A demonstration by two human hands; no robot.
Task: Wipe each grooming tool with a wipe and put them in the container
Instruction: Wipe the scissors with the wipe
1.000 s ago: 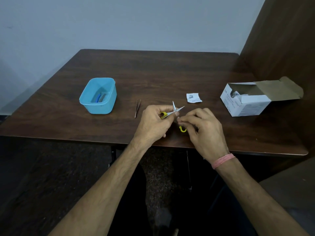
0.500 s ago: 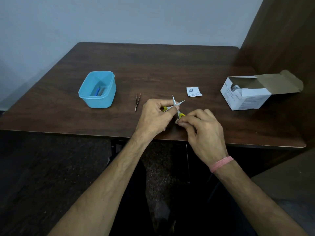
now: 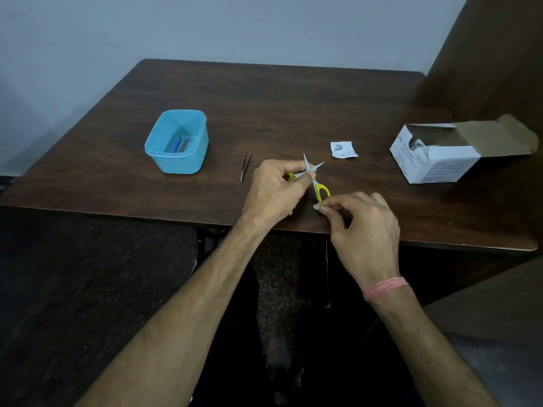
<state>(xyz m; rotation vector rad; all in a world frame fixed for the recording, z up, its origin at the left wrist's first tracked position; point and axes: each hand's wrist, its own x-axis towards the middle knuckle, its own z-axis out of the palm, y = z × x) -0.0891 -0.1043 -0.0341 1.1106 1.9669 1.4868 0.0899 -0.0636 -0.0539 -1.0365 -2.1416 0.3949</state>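
Left hand grips open scissors at frame centre, blades pointing up-frame; right hand pinches wipe below yellow handle.

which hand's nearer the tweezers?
Left. The left hand, gripping the scissors, sits just right of the tweezers; the right hand is farther right, nearer the table edge.

Dim, soft overhead light, murky shadow under the table, wide-angle bending at the edges.
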